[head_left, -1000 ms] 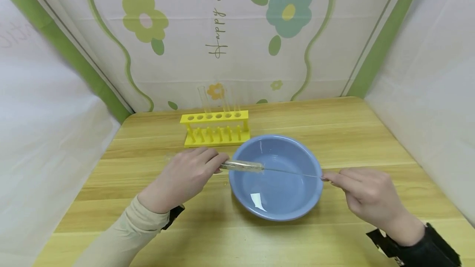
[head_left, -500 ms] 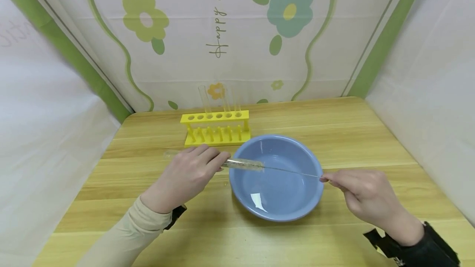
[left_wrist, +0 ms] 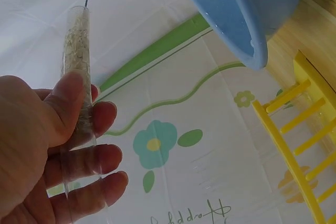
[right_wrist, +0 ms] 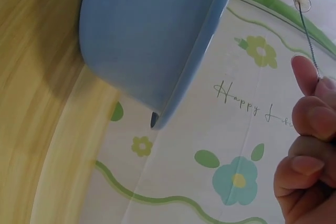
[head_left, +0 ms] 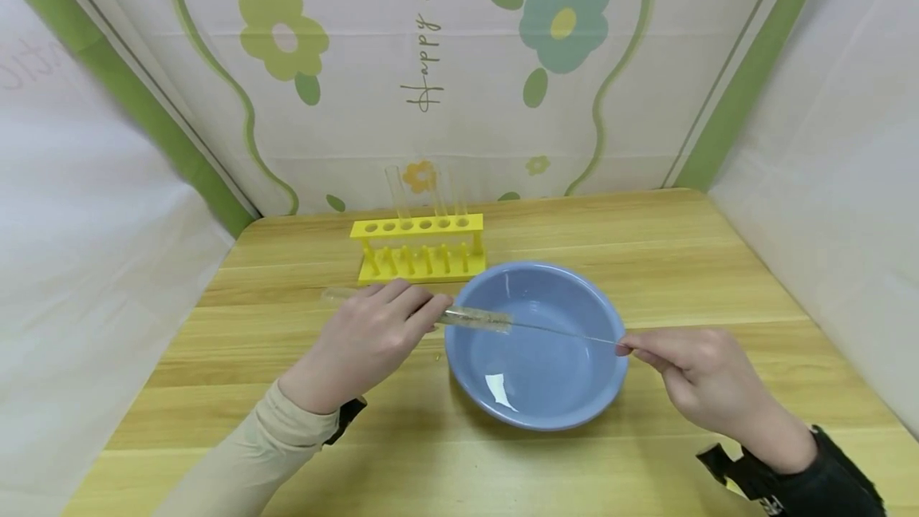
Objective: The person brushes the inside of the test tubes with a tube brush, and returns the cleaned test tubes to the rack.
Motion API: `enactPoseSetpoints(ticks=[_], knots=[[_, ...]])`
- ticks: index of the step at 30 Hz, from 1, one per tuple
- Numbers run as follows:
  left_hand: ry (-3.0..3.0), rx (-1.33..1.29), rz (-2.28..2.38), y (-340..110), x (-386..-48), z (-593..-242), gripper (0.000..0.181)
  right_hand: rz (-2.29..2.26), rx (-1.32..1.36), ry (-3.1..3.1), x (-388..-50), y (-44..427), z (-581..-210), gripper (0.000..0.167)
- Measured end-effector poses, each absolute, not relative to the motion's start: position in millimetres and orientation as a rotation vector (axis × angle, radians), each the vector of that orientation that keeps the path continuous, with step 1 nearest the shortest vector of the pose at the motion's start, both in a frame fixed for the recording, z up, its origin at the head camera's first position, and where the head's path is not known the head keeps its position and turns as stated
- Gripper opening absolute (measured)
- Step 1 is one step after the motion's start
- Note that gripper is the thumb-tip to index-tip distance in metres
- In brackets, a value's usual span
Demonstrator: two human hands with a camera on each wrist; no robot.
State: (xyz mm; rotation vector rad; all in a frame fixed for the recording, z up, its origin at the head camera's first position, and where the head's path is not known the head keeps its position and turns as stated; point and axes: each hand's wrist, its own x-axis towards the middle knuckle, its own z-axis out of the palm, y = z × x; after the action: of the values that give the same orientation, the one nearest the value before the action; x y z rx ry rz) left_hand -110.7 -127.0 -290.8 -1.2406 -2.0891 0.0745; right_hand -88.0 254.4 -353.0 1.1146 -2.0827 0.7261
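We see a clear glass tube held in the air between the two hands, slanting a little, with its open end over the blue basin. Inside this tube sits a pale brush, and its thin wire comes out of the mouth toward the right hand. The left hand has its fingers bent round the tube, the thumb pressing on the near side, while the closed end sticks out behind the knuckles. The right hand pinches the wire between thumb and forefinger, near the basin's right rim, its other fingers folded in. Behind the basin, we find a yellow rack bearing three upright tubes on the wooden table, before a flowered cloth.
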Motion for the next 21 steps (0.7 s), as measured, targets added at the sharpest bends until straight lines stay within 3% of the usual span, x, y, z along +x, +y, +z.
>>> enactPoseSetpoints(ticks=[7, 12, 17, 21], knots=[[-2.070, -1.253, 0.101, -121.8, -111.3, -289.1, 0.018, 0.864, 1.141, -2.169, -87.4, 247.3, -354.6, 0.036], [-2.087, -1.242, 0.124, -120.0, -110.7, -288.8, 0.020, 1.013, 1.191, -2.187, -89.8, 244.2, -357.2, 0.012], [-2.080, -1.241, 0.121, -118.6, -110.8, -289.4, 0.021, 1.177, 1.184, -2.277, -89.0, 239.0, -353.3, 0.035], [-2.052, -1.241, 0.122, -115.9, -110.9, -288.6, 0.024, 1.347, 1.196, -2.325, -89.7, 235.1, -350.6, 0.039]])
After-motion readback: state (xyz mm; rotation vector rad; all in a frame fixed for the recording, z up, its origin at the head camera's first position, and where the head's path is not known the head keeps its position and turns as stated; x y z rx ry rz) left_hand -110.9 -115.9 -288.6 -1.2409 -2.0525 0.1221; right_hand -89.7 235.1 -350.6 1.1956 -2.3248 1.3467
